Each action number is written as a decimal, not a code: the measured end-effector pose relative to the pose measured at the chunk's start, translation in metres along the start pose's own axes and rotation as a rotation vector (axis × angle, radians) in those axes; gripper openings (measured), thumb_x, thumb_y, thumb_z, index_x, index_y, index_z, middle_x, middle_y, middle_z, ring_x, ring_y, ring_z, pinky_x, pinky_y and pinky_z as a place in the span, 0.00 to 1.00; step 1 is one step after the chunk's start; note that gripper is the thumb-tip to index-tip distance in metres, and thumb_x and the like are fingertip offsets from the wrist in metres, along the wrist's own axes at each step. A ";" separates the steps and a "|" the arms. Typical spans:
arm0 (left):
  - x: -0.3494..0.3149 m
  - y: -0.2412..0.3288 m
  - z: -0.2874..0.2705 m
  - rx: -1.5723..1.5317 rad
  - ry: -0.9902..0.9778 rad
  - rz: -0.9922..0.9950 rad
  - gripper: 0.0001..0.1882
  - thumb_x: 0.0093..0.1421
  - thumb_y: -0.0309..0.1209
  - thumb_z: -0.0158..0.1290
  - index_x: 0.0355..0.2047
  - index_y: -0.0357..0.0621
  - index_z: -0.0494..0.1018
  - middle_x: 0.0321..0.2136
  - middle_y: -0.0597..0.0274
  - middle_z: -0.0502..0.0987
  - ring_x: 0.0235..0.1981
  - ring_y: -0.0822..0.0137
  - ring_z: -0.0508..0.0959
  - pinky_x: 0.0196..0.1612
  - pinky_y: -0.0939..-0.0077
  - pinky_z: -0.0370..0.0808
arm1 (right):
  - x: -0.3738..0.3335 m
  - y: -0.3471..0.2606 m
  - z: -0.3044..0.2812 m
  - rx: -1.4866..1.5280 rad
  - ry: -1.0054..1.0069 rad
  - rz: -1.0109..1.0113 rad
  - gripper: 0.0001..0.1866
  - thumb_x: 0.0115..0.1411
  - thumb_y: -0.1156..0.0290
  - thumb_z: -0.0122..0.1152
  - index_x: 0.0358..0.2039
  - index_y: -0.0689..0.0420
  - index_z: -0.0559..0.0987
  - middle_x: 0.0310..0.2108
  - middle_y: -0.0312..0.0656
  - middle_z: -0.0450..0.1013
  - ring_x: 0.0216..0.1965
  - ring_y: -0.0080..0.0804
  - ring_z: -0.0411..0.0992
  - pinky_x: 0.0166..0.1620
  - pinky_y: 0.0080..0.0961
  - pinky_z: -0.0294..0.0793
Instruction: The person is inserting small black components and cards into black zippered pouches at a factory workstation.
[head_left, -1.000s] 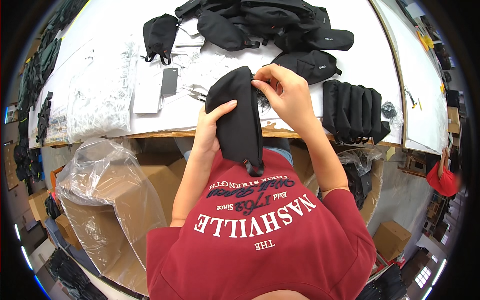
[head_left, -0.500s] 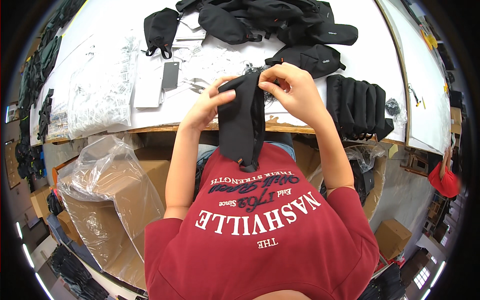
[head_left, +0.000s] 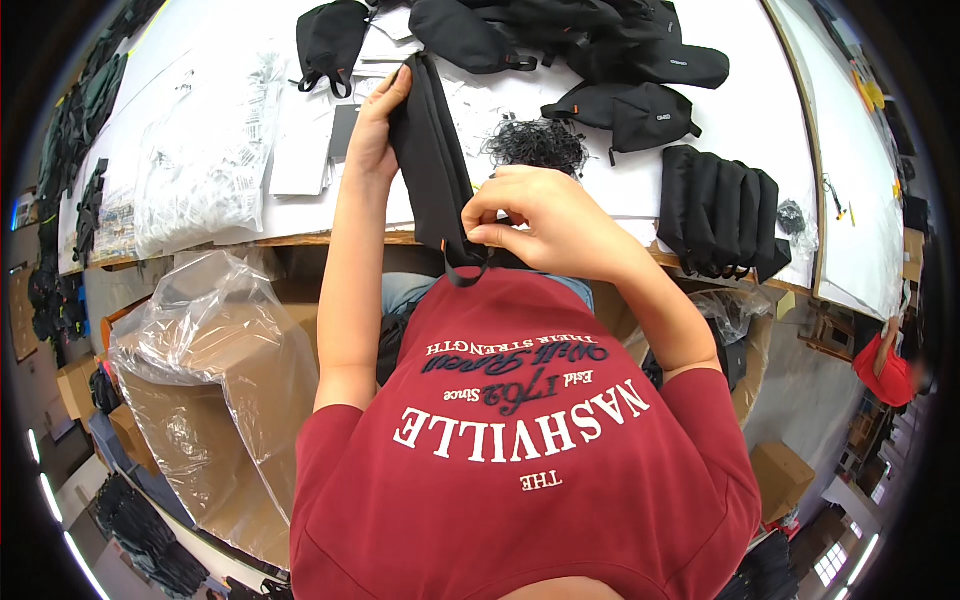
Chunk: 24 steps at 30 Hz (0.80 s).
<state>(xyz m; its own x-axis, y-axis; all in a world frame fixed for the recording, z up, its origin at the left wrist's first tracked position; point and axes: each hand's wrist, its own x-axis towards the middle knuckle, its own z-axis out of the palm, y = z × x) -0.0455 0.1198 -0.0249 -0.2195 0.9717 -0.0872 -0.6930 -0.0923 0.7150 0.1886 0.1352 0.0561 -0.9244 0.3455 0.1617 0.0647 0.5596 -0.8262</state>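
Observation:
A slim black fabric pouch (head_left: 428, 160) is held up at a slant over the table's front edge, its near end just above my shirt. My left hand (head_left: 376, 130) grips its far end, thumb and fingers wrapped on its left side. Down the pouch's right side runs a long seam that looks like a zipper. My right hand (head_left: 545, 222) is closed in a pinch at this seam, close to the near end. Whatever small part sits between those fingertips is hidden. A black loop with a small orange tag (head_left: 444, 245) hangs from the near end.
Black pouches (head_left: 600, 40) are heaped at the back, and several more (head_left: 715, 210) stand in a row at right. Beyond my right hand lies a tangle of black cords (head_left: 540, 143). Clear plastic bags (head_left: 205, 150) lie at left, above a plastic-covered carton (head_left: 190, 400).
My right hand has slid from the pouch's far end toward me along its seam. My left hand has moved away and left, tilting the pouch. The tangle of cords is now uncovered.

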 end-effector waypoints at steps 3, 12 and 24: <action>0.004 0.009 0.000 0.039 0.046 0.064 0.10 0.61 0.34 0.54 0.37 0.40 0.76 0.30 0.64 0.80 0.27 0.75 0.79 0.31 0.84 0.75 | 0.004 -0.004 0.000 -0.008 0.000 0.011 0.04 0.51 0.74 0.63 0.28 0.57 0.78 0.23 0.37 0.71 0.26 0.31 0.68 0.28 0.24 0.68; -0.002 0.001 0.017 0.118 -0.028 -0.016 0.08 0.59 0.32 0.56 0.36 0.42 0.77 0.29 0.68 0.79 0.27 0.79 0.77 0.30 0.86 0.74 | 0.009 -0.003 0.000 -0.183 0.252 -0.025 0.03 0.51 0.75 0.63 0.27 0.58 0.77 0.24 0.35 0.73 0.27 0.30 0.68 0.29 0.24 0.69; -0.008 -0.015 0.028 0.195 -0.090 -0.147 0.11 0.58 0.35 0.57 0.38 0.42 0.76 0.29 0.68 0.79 0.27 0.80 0.77 0.30 0.86 0.74 | 0.018 0.007 -0.018 -0.161 0.346 0.083 0.04 0.52 0.70 0.63 0.28 0.55 0.77 0.22 0.39 0.72 0.22 0.34 0.69 0.28 0.29 0.68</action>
<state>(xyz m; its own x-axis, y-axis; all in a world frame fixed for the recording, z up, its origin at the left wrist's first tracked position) -0.0140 0.1194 -0.0149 -0.0581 0.9878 -0.1442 -0.5654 0.0865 0.8202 0.1788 0.1587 0.0627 -0.7340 0.6126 0.2930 0.2173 0.6207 -0.7534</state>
